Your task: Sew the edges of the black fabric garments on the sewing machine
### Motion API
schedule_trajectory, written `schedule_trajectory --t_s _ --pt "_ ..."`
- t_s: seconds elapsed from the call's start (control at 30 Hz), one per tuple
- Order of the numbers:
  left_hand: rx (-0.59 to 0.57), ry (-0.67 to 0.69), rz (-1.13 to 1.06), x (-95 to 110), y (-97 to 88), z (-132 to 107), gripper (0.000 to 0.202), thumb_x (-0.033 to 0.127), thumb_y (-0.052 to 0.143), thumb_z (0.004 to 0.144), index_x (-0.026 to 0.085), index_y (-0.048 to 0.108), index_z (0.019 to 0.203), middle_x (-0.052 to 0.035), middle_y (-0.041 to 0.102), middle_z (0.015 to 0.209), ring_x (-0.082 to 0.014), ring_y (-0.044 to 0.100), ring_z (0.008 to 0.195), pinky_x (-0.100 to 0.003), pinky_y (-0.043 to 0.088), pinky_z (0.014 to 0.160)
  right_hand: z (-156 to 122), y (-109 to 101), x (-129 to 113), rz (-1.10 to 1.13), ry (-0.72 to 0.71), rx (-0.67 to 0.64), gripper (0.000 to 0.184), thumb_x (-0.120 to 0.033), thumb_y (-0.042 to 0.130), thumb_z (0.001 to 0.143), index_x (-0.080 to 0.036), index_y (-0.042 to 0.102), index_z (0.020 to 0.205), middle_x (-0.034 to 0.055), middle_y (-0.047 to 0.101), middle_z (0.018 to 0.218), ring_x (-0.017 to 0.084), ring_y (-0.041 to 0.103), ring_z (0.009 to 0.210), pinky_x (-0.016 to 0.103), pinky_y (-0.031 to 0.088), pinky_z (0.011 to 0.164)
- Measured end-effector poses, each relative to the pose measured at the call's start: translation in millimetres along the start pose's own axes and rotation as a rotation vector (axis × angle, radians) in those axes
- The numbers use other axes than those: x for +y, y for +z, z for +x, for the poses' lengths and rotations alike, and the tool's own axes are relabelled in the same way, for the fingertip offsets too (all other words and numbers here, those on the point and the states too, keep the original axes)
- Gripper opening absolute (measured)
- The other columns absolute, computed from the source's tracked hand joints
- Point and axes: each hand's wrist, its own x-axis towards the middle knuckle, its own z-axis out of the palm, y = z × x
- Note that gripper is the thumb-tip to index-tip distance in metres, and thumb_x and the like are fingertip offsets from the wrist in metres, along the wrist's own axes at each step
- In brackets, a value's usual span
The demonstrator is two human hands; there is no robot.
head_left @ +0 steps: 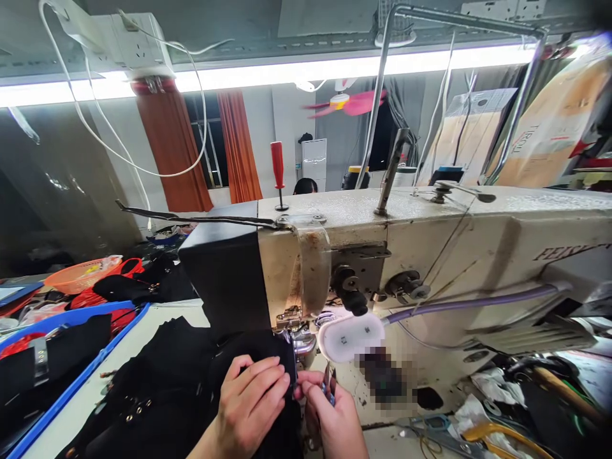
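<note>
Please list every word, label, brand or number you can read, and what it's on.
"FEISK…" on the sewing machine; ending unclear.
"TIROL…" on the brown package; ending unclear.
Too small or blurred: the package's other print, marks on the lamp, the tag in the blue bin.

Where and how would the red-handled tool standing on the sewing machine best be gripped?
Probably around its red handle, from above or the near side: it stands nearly upright on the sewing machine, thick end uppermost, with only a thin shaft below.
</note>
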Motion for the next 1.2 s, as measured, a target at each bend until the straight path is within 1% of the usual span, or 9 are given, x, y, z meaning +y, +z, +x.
schedule_trajectory --t_s 0.1,0.17,0.27,0.37,0.47,0.63,0.87,1.07,1.2 --pt "0.001 -0.001 -0.013 0 -0.3 2 0.020 0.006 0.053 0.088 0.011 0.068 0.100 -0.0086 0.074 0.094 -0.0212 0.066 0.098 -0.036 0.041 0.081 0 0 -5 0.037 0.039 -0.046 0.032 -0.043 0.076 0.064 -0.011 0.073 0.067 -0.0008 0.052 0.048 0.006 0.029 0.038 0.019 0.025 0.035" --pt "-0.005 -0.001 -0.019 0 -0.4 2 0.020 0.005 0.052 0.088 0.010 0.068 0.100 -0.0089 0.073 0.094 -0.0213 0.066 0.099 -0.036 0.041 0.081 0 1 -8 0.039 0.031 -0.057 0.031 -0.042 0.077 0.063 -0.011 0.073 0.066 -0.0027 0.049 0.045 0.006 0.031 0.037 0.019 0.029 0.036" --pt "-0.016 -0.004 -0.026 0 -0.2 1 0.021 0.005 0.052 0.087 0.009 0.067 0.102 -0.0101 0.073 0.095 -0.0223 0.066 0.099 -0.036 0.041 0.081 -1 2 -7 0.034 0.021 -0.044 0.032 -0.044 0.079 0.062 -0.013 0.072 0.066 -0.0043 0.045 0.040 0.010 0.040 0.038 0.021 0.036 0.037" --pt "-0.026 0.000 -0.027 -1 0.3 0 0.022 0.005 0.053 0.087 0.008 0.067 0.103 -0.0112 0.073 0.096 -0.0231 0.067 0.099 -0.036 0.043 0.080 -2 3 -5 0.021 -0.001 -0.017 0.035 -0.046 0.080 0.060 -0.013 0.072 0.069 -0.0022 0.050 0.042 0.014 0.048 0.041 0.023 0.040 0.039" --pt "-0.031 -0.002 -0.015 -1 0.0 0 0.021 0.007 0.052 0.088 0.010 0.066 0.104 -0.0103 0.073 0.096 -0.0224 0.067 0.099 -0.035 0.043 0.080 -3 5 -7 0.020 -0.014 0.015 0.037 -0.048 0.081 0.058 -0.013 0.072 0.068 -0.0018 0.051 0.040 0.017 0.053 0.044 0.025 0.044 0.042" --pt "-0.044 0.005 -0.010 -1 -2.1 -1 0.021 0.009 0.052 0.089 0.009 0.067 0.104 -0.0110 0.073 0.096 -0.0228 0.067 0.099 -0.036 0.043 0.081 -4 9 -16 -0.010 -0.046 0.048 0.042 -0.054 0.082 0.056 -0.013 0.072 0.062 0.0060 0.065 0.051 0.020 0.060 0.050 0.031 0.052 0.053" --pt "-0.040 0.004 -0.013 -4 -1.9 0 0.020 0.011 0.052 0.089 0.011 0.067 0.103 -0.0104 0.074 0.095 -0.0224 0.068 0.097 -0.035 0.044 0.080 -5 10 -18 -0.025 -0.075 0.027 0.045 -0.058 0.080 0.058 -0.013 0.074 0.063 0.0090 0.069 0.057 0.022 0.063 0.056 0.033 0.052 0.059" --pt "-0.001 0.022 -0.018 0 -4.6 9 0.015 0.005 0.053 0.088 0.009 0.067 0.092 -0.0108 0.074 0.091 -0.0219 0.070 0.093 -0.035 0.042 0.081 -4 9 -9 -0.054 -0.113 0.024 0.040 -0.053 0.079 0.062 -0.013 0.074 0.065 0.0084 0.069 0.056 0.021 0.061 0.053 0.030 0.049 0.055" --pt "0.004 0.035 0.018 2 -7.9 15 0.015 0.006 0.053 0.088 0.010 0.067 0.092 -0.0089 0.074 0.088 -0.0211 0.071 0.090 -0.033 0.043 0.079 -2 7 -1 -0.062 -0.113 0.032 0.039 -0.051 0.079 0.062 -0.013 0.074 0.066 0.0082 0.068 0.058 0.019 0.058 0.052 0.029 0.047 0.054"
